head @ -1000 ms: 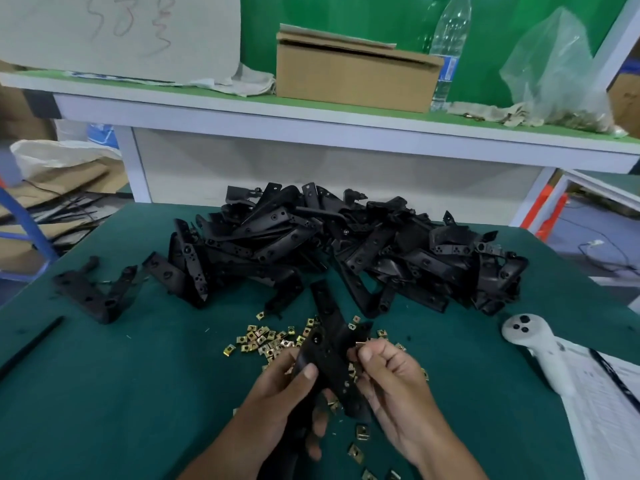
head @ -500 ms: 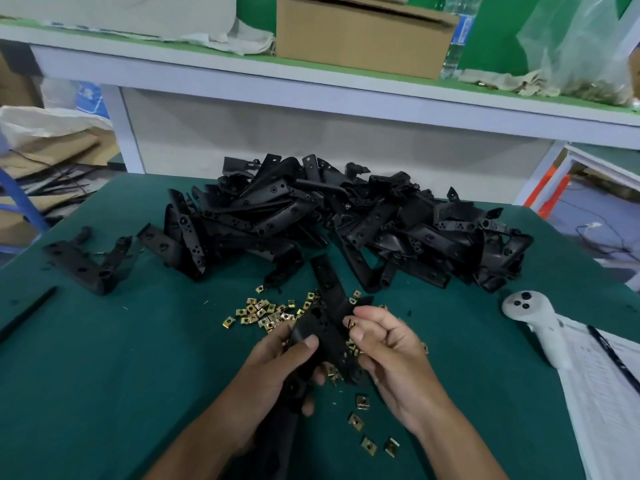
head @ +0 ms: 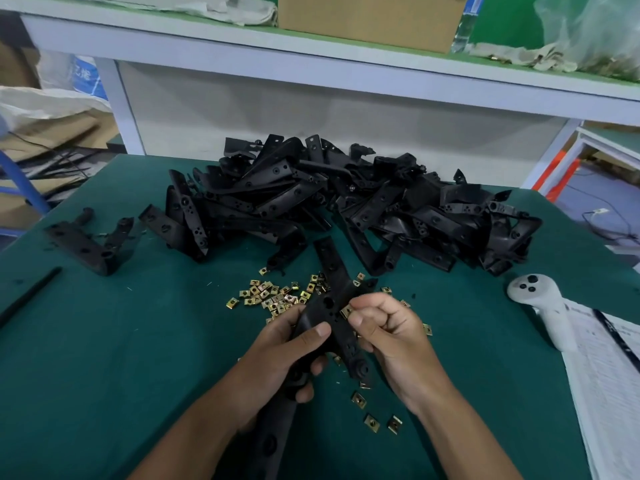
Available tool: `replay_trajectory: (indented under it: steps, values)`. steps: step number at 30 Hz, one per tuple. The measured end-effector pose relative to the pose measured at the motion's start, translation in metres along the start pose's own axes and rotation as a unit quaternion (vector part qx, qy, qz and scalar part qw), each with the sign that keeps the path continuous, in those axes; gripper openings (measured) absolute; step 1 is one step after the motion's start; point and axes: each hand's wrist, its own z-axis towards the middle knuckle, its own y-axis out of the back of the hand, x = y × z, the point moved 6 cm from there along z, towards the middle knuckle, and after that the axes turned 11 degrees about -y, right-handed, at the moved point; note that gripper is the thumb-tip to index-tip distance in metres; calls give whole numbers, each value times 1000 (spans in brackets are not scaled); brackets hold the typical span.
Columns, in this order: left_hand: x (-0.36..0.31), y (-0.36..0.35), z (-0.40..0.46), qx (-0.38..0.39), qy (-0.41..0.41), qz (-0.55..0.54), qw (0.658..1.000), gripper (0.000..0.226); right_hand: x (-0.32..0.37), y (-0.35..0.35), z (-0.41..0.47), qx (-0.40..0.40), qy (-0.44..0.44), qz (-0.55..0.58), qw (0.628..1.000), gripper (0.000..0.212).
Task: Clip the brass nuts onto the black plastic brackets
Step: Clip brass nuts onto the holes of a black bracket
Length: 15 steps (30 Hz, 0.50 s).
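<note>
My left hand [head: 280, 362] grips a black plastic bracket [head: 330, 299] around its middle, thumb on top; the bracket's far arm points away from me over the table. My right hand [head: 391, 334] pinches a brass nut [head: 346, 311] between thumb and forefinger, right against the bracket's edge. Loose brass nuts [head: 270, 296] lie scattered on the green mat just beyond my hands, and three more [head: 372, 422] lie near my right wrist. A large heap of black brackets [head: 346, 206] fills the middle of the table.
A separate black bracket [head: 86, 242] lies at the far left, with a thin black rod [head: 29, 296] near the left edge. A white controller [head: 540, 306] and printed paper [head: 609, 375] sit at the right. A shelf with a cardboard box [head: 367, 19] runs behind the table.
The camera has tilted down, so the table appears higher in view. My right hand has brought the brass nut up against the bracket's edge, and my left hand keeps its hold.
</note>
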Motion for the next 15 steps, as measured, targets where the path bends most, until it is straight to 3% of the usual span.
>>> replay_trajectory:
  steps: [3,15]
  values:
    - [1,0,0,2,2,1,1000,46,2,3,1,-18,19,4,1000,8]
    - [1,0,-1,3,3,-13,1000,42,0,3,1,-31,43,-44,998,14]
